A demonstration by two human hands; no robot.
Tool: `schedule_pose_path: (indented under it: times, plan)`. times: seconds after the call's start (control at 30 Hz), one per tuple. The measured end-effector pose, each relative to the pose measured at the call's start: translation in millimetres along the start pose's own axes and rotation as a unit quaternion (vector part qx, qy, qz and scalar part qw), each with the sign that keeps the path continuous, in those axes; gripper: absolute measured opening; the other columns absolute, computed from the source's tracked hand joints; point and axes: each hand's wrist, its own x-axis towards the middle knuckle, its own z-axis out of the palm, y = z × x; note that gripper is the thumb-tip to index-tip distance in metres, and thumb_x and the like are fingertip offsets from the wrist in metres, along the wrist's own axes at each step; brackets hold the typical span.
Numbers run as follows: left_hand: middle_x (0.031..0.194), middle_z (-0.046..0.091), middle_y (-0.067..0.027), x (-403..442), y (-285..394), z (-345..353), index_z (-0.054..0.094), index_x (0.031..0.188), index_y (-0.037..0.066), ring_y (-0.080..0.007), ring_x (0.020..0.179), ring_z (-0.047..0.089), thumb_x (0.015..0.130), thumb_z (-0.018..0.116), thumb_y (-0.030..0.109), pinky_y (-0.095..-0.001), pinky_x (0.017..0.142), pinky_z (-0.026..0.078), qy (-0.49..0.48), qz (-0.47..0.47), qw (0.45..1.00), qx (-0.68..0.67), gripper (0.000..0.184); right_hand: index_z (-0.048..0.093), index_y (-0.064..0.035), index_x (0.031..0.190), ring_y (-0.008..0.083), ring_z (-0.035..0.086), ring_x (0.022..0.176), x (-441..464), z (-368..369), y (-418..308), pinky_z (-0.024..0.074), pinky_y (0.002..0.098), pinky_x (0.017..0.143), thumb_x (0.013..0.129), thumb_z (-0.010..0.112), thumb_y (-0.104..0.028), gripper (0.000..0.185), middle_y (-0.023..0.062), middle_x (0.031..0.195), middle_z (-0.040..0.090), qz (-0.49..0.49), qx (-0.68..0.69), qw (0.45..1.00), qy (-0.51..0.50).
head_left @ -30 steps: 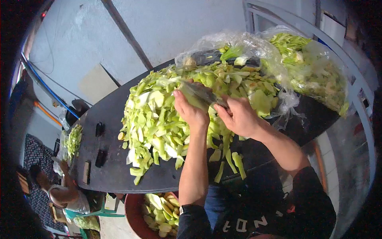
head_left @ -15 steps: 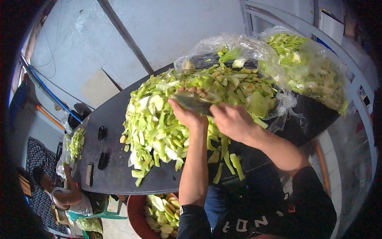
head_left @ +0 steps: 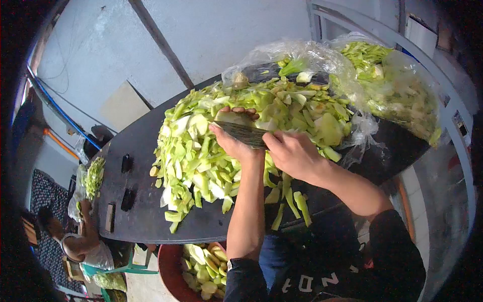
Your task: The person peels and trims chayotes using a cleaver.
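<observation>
My left hand is cupped palm up around a pale green vegetable piece, its fingertips curling over the far side. A wide dark blade, the knife, lies across that piece and hides part of it. Its handle is wrapped in the fingers of my right hand, just right of my left. Beneath both hands a large heap of green peelings and slices spreads over the dark table.
Plastic bags of cut greens lie at the back right. A red tub of pale slices stands below the table's front edge. Two black objects and a small block rest at the left. Another person sits at the far left.
The blade has turned from a steep tilt to lying across the piece, and my right hand has shifted left. The other person's arm and head have moved slightly.
</observation>
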Motion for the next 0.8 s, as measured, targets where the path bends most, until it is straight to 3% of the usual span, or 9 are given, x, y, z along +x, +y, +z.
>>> schedule_pose_path:
  times: [0.13,0.37,0.43,0.47,0.57,0.6,0.8]
  plan:
    - [0.087,0.059,-0.0142,1,5,6,0.05,0.11,0.002,-0.0313,0.075,0.06,0.097,0.035,0.055,-0.0408,0.066,0.05,-0.012,-0.004,0.999,0.031,0.056,0.054,-0.0023,0.087,0.036,0.064,0.06,2,-7,7,0.0498,0.0449,0.05,0.08,0.059,-0.007,0.01,0.0154,0.065,0.061,0.042,0.075,0.996,0.002]
    - [0.086,0.06,-0.0145,1,0,4,0.051,0.107,0.003,-0.0314,0.075,0.061,0.098,0.033,0.054,-0.0423,0.067,0.05,-0.008,0.004,1.0,0.017,0.055,0.053,-0.0011,0.085,0.0384,0.062,0.06,0,-9,5,0.0489,0.0471,0.052,0.083,0.06,-0.01,0.011,0.0182,0.067,0.061,0.045,0.09,0.995,0.017]
    - [0.085,0.06,-0.015,0,1,6,0.051,0.107,0.003,-0.032,0.075,0.061,0.098,0.032,0.054,-0.043,0.068,0.051,-0.005,0.019,1.0,0.016,0.055,0.052,0.0019,0.085,0.0395,0.058,0.058,6,-17,5,0.0444,0.0448,0.05,0.087,0.06,-0.007,0.012,0.0195,0.068,0.058,0.138,0.122,0.982,0.033]
    - [0.086,0.06,-0.0156,0,3,7,0.051,0.108,0.003,-0.0328,0.076,0.061,0.099,0.031,0.054,-0.0438,0.069,0.051,-0.004,0.008,1.0,0.012,0.055,0.051,0.002,0.08,0.0401,0.056,0.052,9,-13,13,0.0414,0.0442,0.046,0.09,0.059,-0.009,0.017,0.0208,0.062,0.056,0.101,0.131,0.98,0.109]
    - [0.088,0.06,-0.0165,1,3,8,0.05,0.109,0.003,-0.0342,0.077,0.061,0.099,0.03,0.054,-0.0445,0.071,0.052,-0.014,-0.019,1.0,-0.011,0.056,0.051,0.0022,0.08,0.04,0.055,0.05,10,-25,20,0.0405,0.0434,0.045,0.089,0.059,-0.008,0.017,0.0205,0.061,0.056,0.11,0.102,0.983,0.108]
    - [0.09,0.06,-0.0169,1,3,7,0.049,0.11,0.003,-0.0349,0.078,0.062,0.099,0.03,0.054,-0.0445,0.071,0.052,-0.022,-0.038,0.999,-0.025,0.056,0.051,-0.0001,0.083,0.0432,0.059,0.064,10,-33,17,0.0469,0.0489,0.055,0.09,0.057,-0.012,0.014,0.0212,0.071,0.06,0.162,0.106,0.979,0.06]
    - [0.095,0.06,-0.0189,5,7,8,0.047,0.115,0.002,-0.0378,0.087,0.061,0.098,0.029,0.055,-0.0483,0.077,0.052,0.056,-0.051,0.997,-0.006,0.058,0.052,-0.0026,0.085,0.0396,0.061,0.063,5,-23,24,0.0487,0.0474,0.054,0.084,0.06,-0.008,0.009,0.0177,0.074,0.061,0.073,0.059,0.993,0.066]
